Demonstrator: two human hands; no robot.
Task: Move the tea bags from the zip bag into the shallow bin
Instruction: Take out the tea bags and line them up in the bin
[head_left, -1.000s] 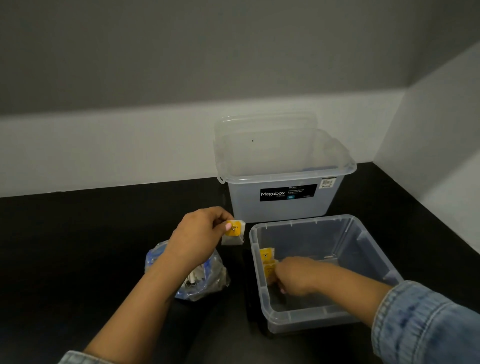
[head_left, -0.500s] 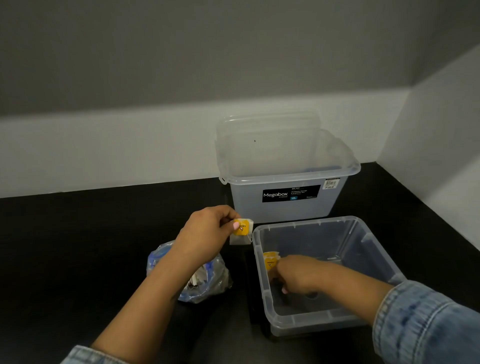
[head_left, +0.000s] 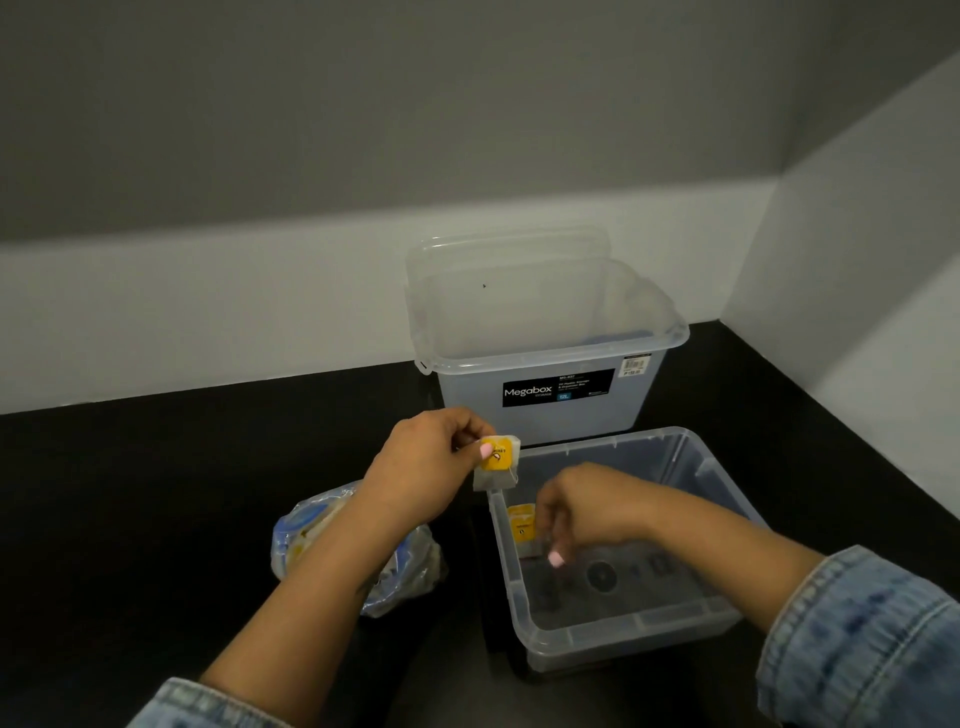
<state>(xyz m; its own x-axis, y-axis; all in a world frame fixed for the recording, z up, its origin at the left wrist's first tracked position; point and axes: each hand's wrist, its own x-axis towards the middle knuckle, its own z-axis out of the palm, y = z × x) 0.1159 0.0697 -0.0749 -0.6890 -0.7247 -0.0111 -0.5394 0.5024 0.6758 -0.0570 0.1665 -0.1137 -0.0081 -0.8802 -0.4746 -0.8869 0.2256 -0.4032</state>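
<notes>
Left hand (head_left: 426, 467): pinches yellow-tagged paper tea bag (head_left: 496, 464) just outside the clear shallow plastic bin's (head_left: 623, 631) far-left corner. Right hand (head_left: 587, 512): fingers curled on a second bag (head_left: 521, 526) inside. Crumpled clear zip bag (head_left: 332, 540), left, apparently holds more.

looking dim and soft overall, lighting falling evenly from above and fading toward the upper wall (head_left: 363, 104). swallowing shadows on the black counter (head_left: 130, 519). glinting faintly along the shallow bin (head_left: 623, 631) rim. bending straight lines near the edges, blurring the denim sleeve (head_left: 872, 644).
</notes>
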